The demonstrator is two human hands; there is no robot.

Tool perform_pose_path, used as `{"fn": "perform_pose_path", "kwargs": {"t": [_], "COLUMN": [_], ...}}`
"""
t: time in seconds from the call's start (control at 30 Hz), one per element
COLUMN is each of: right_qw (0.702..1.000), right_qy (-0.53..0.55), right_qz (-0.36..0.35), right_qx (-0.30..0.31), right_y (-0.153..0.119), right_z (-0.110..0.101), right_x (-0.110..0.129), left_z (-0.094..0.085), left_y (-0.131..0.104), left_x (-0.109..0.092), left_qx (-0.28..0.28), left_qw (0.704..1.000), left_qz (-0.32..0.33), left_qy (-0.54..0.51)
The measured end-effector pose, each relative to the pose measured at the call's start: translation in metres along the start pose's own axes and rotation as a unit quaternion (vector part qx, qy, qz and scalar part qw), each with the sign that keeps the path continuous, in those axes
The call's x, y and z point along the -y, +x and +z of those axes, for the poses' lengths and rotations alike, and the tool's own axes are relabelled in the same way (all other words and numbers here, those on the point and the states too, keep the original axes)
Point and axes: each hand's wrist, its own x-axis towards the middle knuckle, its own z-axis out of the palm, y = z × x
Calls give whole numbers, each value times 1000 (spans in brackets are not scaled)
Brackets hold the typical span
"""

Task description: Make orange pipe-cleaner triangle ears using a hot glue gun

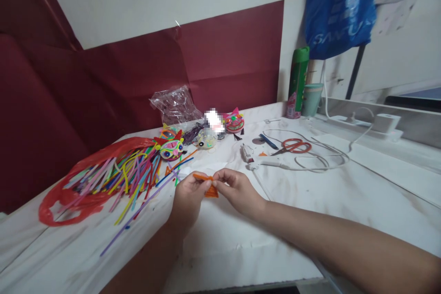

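Orange pipe cleaners (211, 191), laid side by side into a small flat piece, are pinched between my two hands above the table. My left hand (190, 195) grips the piece from the left, thumb on top. From the right, my right hand (237, 190) pinches its upper edge with thumb and forefinger. Beneath my hands lies a white sheet (220, 234). A glue gun (268, 161) rests just beyond my right hand. To the left, many coloured pipe cleaners (117, 172) spill out of a red plastic bag (99, 147).
Orange-handled scissors (296, 145), a blue pen-like tool (268, 141) and a looped white cable (330, 165) lie to the right. Finished colourful animal faces (172, 148) stand at the back. A green spray can (299, 82) and a cup (312, 100) stand near a power strip (358, 121).
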Motion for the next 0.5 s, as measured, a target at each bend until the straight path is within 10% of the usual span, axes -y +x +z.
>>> {"fn": "perform_pose_path", "kwargs": {"t": [0.33,0.5], "right_qw": [983,997], "right_qy": [-140,-64], "right_qz": [-119,-38], "right_qx": [2,2], "right_y": [1,3], "right_z": [-8,-5], "right_x": [3,-2], "left_z": [0,1], "left_y": [0,-1], "left_x": [-4,-2], "left_qx": [9,24], "left_qw": [999,1000], "left_qz": [13,3], "left_qy": [36,17]}}
